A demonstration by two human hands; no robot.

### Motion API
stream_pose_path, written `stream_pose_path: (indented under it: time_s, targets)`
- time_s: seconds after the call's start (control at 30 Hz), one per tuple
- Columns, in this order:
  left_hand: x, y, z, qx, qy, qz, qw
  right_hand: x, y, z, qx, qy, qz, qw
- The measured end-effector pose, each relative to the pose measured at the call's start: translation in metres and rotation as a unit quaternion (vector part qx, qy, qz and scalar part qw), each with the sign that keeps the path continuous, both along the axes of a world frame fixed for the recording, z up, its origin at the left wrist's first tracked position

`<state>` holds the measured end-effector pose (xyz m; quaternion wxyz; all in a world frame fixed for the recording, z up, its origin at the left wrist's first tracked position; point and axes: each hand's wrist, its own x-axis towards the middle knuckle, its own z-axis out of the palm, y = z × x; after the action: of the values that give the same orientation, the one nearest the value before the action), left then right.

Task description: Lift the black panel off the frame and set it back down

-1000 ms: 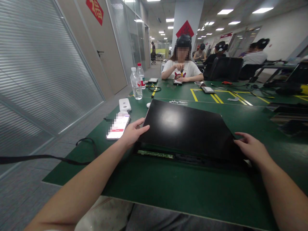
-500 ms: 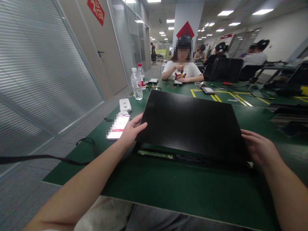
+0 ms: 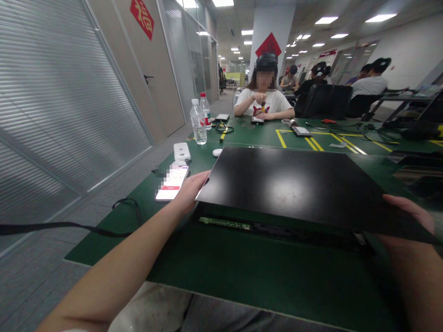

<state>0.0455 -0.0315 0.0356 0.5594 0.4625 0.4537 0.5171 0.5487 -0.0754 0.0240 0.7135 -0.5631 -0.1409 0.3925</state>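
A thin black display panel (image 3: 287,189) is held tilted above the table, its right side raised. My left hand (image 3: 190,190) grips its left edge, most fingers hidden beneath. At the near right corner, my right hand (image 3: 411,214) is closed on the panel, thumb on top and fingers underneath. Below the panel lies a dark frame (image 3: 294,232) with a narrow green circuit board (image 3: 224,224) along its near side; the panel covers the rest of it. A small silvery piece (image 3: 359,237) shows at the frame's right end.
To the left lie a lit phone (image 3: 173,182) and a white power bank (image 3: 182,152). Two water bottles (image 3: 198,122) stand behind them. Across the green table (image 3: 242,272) a person (image 3: 265,103) works on a small device (image 3: 257,120). Dark flat parts (image 3: 415,173) lie at right.
The panel's right side has lifted and swung right and toward me, uncovering more of the frame below. My right hand moved right with it. A small white object now shows behind the panel.
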Motion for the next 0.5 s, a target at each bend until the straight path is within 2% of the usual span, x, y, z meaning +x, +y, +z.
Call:
stream_pose_path:
  time_s: [0.1,0.2,0.3,0.5]
  targets:
    - [0.0,0.003,-0.003,-0.015,0.024,-0.016,0.999,-0.002,-0.004,0.007,-0.009,0.03,-0.013,0.999]
    - [-0.002,0.006,-0.009,0.004,0.057,0.023,0.998,-0.008,-0.007,0.013,0.016,0.026,-0.039,0.999]
    - [-0.004,0.007,-0.012,0.035,0.109,0.045,0.992,-0.014,-0.005,0.016,0.079,0.036,-0.085,0.993]
    - [-0.004,0.006,-0.015,0.045,0.201,0.015,0.978,-0.01,0.013,0.009,0.2,0.062,-0.151,0.966]
